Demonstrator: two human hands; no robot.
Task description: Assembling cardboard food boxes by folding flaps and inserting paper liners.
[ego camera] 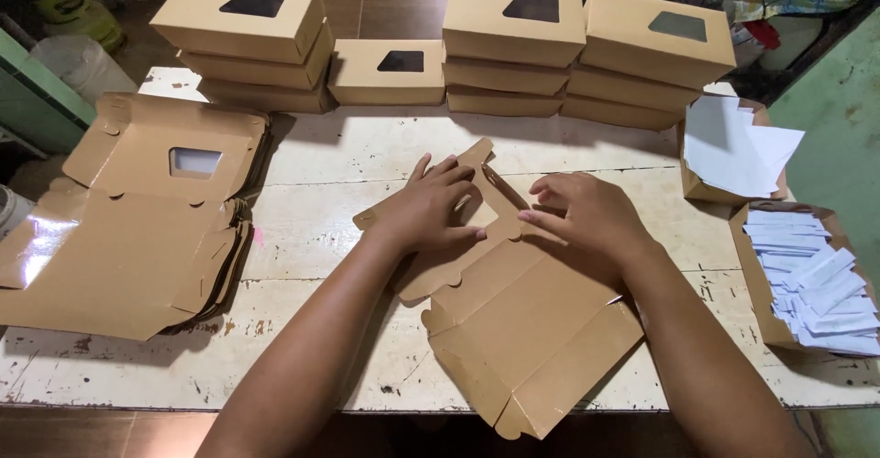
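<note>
A flat box blank (527,316) lies at the middle of the table (330,160), its near corner jutting over the table's front edge. Its far flaps are partly folded up under both hands. The left hand (435,209) lies palm down on the blank's far left part, fingers spread and pressing the card flat; its grip is released, clasping nothing. The right hand (582,210) rests just beside it on the blank's far right part, fingers curled lightly toward the left hand, fingertips on a raised flap; this grip too is loose, not clenched on anything. Both forearms reach in from the near edge, angling inward toward each other.

Bare table shows between the blank and the things around it: a strip on the left, a band beyond the hands, and a narrower gap on the right.

To the left, a stack of blanks (137,224) lies flat, its left side hanging past the table edge. Along the far edge stand finished boxes (513,45) with dark windows, piled in several stacks. At the right edge, one open carton (697,183) holds white sheets (738,146), and a second carton (761,284) nearer the person holds narrow white packets (811,279).
</note>
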